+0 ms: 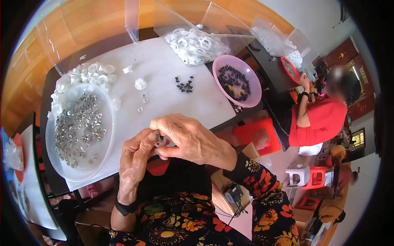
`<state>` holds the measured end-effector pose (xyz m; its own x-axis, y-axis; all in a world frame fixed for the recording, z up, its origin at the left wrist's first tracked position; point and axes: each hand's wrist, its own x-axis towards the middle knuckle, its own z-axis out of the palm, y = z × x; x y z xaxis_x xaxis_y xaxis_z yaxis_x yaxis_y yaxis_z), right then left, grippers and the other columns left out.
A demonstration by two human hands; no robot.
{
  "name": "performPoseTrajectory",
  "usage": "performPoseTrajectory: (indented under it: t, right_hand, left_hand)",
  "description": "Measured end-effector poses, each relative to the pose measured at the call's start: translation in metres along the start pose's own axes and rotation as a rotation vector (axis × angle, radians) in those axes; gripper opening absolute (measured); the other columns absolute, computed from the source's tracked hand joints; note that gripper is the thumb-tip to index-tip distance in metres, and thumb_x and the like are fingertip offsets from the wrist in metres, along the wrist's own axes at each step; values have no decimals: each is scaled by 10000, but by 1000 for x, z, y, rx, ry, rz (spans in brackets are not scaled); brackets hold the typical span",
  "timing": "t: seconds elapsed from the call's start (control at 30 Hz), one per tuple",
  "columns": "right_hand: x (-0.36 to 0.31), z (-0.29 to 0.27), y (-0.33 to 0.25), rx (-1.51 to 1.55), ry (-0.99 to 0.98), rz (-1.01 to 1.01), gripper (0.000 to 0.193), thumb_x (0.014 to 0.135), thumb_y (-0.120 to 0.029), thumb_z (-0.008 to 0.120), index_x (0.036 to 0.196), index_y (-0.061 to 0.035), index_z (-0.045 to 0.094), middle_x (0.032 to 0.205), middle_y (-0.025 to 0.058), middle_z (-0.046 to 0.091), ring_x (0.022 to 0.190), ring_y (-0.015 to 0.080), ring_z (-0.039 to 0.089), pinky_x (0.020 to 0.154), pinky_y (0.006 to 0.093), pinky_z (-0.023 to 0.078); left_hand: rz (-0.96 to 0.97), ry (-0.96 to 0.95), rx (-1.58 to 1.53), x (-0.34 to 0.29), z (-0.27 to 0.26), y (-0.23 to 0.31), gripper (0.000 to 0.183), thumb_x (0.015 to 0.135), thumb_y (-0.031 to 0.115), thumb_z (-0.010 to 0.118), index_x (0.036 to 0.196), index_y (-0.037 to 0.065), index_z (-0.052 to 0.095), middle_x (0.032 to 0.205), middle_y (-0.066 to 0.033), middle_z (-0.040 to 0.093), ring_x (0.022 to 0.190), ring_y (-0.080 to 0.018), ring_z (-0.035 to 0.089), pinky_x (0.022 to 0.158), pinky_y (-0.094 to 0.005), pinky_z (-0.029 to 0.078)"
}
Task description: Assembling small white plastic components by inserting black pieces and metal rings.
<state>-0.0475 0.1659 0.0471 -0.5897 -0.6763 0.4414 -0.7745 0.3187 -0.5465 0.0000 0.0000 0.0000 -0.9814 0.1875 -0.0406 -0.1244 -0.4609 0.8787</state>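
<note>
Small white plastic part (159,140) sits pinched between both hands above the white table (172,88) edge. Left hand (135,158) grips it from below; right hand (186,137) closes fingers on it from above.

the table top (172,86) is looking like matt white laminate, smooth, with a few faint marks. the big bowl (102,151) on it is showing up as cloudy translucent plastic, and the little clips (78,123) inside are glinting like bare shiny metal. the white rings (195,45) are reading as glossy moulded plastic, sitting in a clear, shiny plastic box (180,22). the pink bowl (256,88) is looking like smooth plastic too. the flowery sleeve (262,184) is coming across as soft matt cloth.
</note>
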Motion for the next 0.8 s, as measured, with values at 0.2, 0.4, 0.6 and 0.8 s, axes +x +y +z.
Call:
performPoseTrajectory:
  t: [0.2, 0.4, 0.6, 0.8]
  right_hand:
    - [-2, -6, -2, 118, -54, 79, 397, 681, -37, 687, 998, -32, 447, 807, 121, 546, 751, 327, 555, 688, 403, 471]
    - [-7, 1, -2, 257, 13, 198, 308, 735, -28, 694, 965, -18, 490, 791, 88, 550, 692, 210, 607, 627, 321, 496]
    - [-23, 23, 12, 681, 312, 357, 141, 858, -49, 644, 952, 21, 565, 817, 52, 611, 730, 82, 573, 654, 257, 496]
    - [-25, 34, 11, 850, 337, 361, 67, 880, 4, 593, 906, 25, 535, 802, 52, 585, 708, 79, 561, 610, 238, 480]
  left_hand:
    - [-28, -6, 7, 0, 0, -4, 332, 955, 240, 523, 1042, -64, 626, 927, -112, 630, 723, -170, 589, 618, -294, 498]
    - [13, -29, -26, 2, 4, -1, 391, 954, 292, 517, 1099, -60, 601, 939, -118, 627, 727, -173, 591, 627, -291, 505]
    - [62, -9, 0, 0, 5, 0, 403, 965, 291, 501, 1136, -66, 572, 935, -103, 612, 758, -154, 593, 678, -284, 524]
    - [81, -11, 52, -1, 6, -1, 407, 967, 298, 495, 1136, -64, 570, 912, -90, 601, 795, -145, 591, 705, -289, 533]
